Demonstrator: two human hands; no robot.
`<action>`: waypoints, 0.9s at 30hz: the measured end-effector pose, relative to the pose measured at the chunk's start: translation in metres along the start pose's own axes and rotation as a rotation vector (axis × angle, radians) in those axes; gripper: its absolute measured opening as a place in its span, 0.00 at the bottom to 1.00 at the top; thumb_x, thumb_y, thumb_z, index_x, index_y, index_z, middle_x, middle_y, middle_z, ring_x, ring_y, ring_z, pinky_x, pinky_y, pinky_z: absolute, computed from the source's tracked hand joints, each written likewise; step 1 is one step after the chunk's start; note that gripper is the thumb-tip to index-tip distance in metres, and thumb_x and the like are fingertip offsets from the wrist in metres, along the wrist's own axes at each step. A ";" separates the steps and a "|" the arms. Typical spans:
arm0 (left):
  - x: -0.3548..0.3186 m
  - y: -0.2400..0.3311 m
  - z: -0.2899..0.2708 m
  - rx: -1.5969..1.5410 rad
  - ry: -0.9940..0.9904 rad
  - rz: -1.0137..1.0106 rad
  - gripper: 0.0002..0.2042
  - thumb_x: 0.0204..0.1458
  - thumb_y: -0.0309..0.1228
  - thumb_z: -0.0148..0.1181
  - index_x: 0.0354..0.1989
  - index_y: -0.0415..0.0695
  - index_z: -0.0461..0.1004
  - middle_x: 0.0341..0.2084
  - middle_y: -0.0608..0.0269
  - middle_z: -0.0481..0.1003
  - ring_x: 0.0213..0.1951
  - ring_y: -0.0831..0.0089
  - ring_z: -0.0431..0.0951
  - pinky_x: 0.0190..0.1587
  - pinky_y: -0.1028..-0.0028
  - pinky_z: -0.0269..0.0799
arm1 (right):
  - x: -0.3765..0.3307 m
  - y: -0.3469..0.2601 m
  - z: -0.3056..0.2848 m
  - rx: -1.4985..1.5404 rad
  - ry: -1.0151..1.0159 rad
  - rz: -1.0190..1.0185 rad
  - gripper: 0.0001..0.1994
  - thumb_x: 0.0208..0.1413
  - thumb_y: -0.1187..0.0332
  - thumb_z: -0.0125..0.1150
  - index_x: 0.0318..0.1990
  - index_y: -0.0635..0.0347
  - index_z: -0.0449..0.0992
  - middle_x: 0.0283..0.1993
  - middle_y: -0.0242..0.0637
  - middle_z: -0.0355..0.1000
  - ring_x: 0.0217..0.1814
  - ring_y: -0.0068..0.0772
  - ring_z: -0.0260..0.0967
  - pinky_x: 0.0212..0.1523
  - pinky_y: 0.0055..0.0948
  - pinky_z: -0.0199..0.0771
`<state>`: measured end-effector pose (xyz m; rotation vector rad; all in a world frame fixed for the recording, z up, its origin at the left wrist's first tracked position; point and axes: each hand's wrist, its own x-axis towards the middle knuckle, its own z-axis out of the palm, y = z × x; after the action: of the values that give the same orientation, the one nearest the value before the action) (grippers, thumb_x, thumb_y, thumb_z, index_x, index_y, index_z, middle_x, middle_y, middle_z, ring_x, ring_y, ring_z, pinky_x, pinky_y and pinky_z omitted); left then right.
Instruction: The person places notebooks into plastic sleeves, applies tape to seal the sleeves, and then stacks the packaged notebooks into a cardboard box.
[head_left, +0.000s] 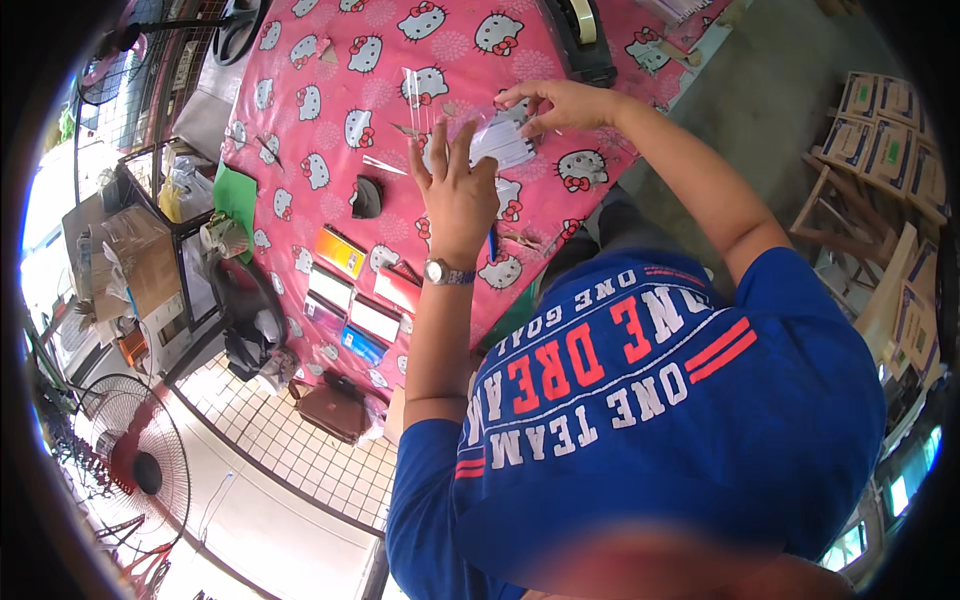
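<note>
My left hand (455,190), with a watch on its wrist, is raised over the pink cartoon-cat tablecloth (330,120). Its fingers are spread and it holds the near side of a clear plastic packet (503,143) with white contents. My right hand (560,103) reaches in from the right and pinches the packet's far top edge between thumb and fingers. The packet is held between both hands just above the table. Loose clear plastic strips (412,92) lie just beyond my left fingertips.
A black tape dispenser (580,35) stands at the table's far end. A small black object (366,197), a row of coloured flat boxes (352,295) and a green sheet (235,195) lie to the left. Bags (250,320), cardboard boxes (135,260) and a fan (135,465) stand on the floor; a wooden rack (885,135) is right.
</note>
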<state>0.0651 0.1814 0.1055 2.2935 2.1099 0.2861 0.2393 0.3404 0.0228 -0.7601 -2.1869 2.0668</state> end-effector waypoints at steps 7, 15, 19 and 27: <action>-0.024 -0.040 0.012 -0.927 0.165 -0.114 0.10 0.52 0.31 0.53 0.39 0.43 0.79 0.59 0.60 0.63 0.65 0.63 0.53 0.66 0.59 0.42 | 0.001 -0.003 -0.007 0.039 -0.075 0.061 0.32 0.49 0.59 0.65 0.63 0.51 0.62 0.56 0.37 0.64 0.48 0.30 0.64 0.49 0.30 0.67; -0.008 -0.063 0.093 -1.888 -0.395 -0.539 0.23 0.51 0.26 0.52 0.57 0.35 0.64 0.50 0.59 0.70 0.56 0.70 0.63 0.60 0.69 0.53 | 0.012 -0.003 0.003 0.064 -0.101 0.007 0.34 0.46 0.57 0.66 0.62 0.55 0.63 0.53 0.38 0.67 0.49 0.30 0.64 0.52 0.28 0.64; 0.004 -0.063 0.097 -1.746 -0.374 -0.618 0.18 0.47 0.27 0.59 0.48 0.35 0.72 0.47 0.59 0.72 0.51 0.71 0.67 0.54 0.70 0.60 | 0.030 0.000 0.014 -0.076 0.015 -0.101 0.20 0.44 0.64 0.67 0.47 0.57 0.75 0.41 0.32 0.72 0.37 0.24 0.66 0.39 0.27 0.66; 0.015 -0.027 0.060 -0.616 0.068 -0.316 0.09 0.40 0.22 0.62 0.32 0.42 0.80 0.28 0.61 0.74 0.27 0.70 0.73 0.32 0.71 0.69 | 0.016 -0.018 0.026 -0.298 0.291 -0.308 0.08 0.40 0.70 0.64 0.32 0.58 0.79 0.30 0.36 0.70 0.33 0.34 0.69 0.32 0.29 0.69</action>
<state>0.0480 0.2061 0.0444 1.6045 1.9926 0.8657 0.2099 0.3221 0.0322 -0.6418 -2.2932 1.4140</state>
